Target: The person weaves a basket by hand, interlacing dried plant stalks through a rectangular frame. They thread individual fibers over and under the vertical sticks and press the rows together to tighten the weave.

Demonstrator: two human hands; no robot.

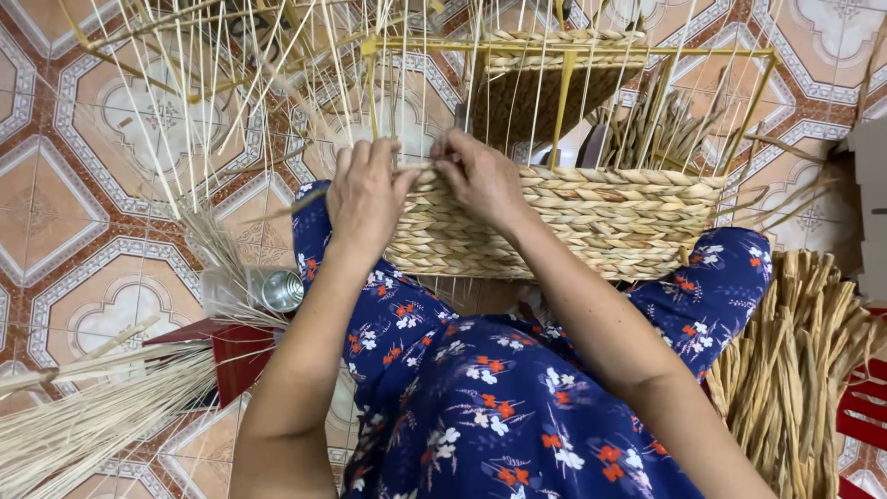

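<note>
A half-woven basket (591,222) of braided straw rests on my lap, built on a yellow wire frame (564,74) with thin pale spokes (407,83) rising from its rim. My left hand (365,199) grips the top left edge of the woven wall, fingers curled over the braid. Just to its right, my right hand (480,176) pinches a braided strand at the rim. The two hands nearly touch. My knees in blue flowered cloth (499,388) flank the basket.
A bundle of braided straw (795,370) lies at the right on a red stool. Thin pale reeds (83,416) fan out at the lower left beside a clear jar with a metal lid (268,291). Patterned floor tiles surround everything.
</note>
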